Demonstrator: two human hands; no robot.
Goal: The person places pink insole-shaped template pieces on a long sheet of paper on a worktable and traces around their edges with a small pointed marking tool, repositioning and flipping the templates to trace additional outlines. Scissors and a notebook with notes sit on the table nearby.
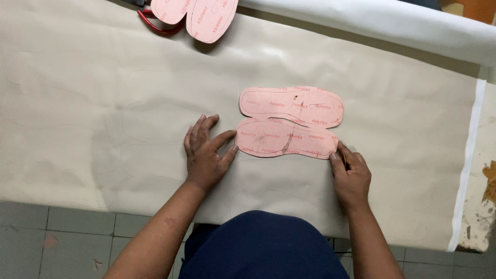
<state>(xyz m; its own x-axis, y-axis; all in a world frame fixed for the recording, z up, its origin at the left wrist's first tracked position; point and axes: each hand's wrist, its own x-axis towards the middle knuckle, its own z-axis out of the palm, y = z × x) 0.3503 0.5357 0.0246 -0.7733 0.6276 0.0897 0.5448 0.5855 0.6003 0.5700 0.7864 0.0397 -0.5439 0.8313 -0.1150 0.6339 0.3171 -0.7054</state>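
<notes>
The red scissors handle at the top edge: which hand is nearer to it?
Left. The left hand lies flat below and slightly right of the red scissors handle; the right hand sits farther right, at the nearer pink insole pattern.

Grey tile floor (pixel 77 232), worn tbl edge (pixel 485 206)

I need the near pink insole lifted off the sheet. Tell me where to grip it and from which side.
Grip the near insole at its rounded right end, coming from the right, where the right hand already touches. It lies flat; its far edge meets the other insole, so only the ends and near edge are free.
</notes>
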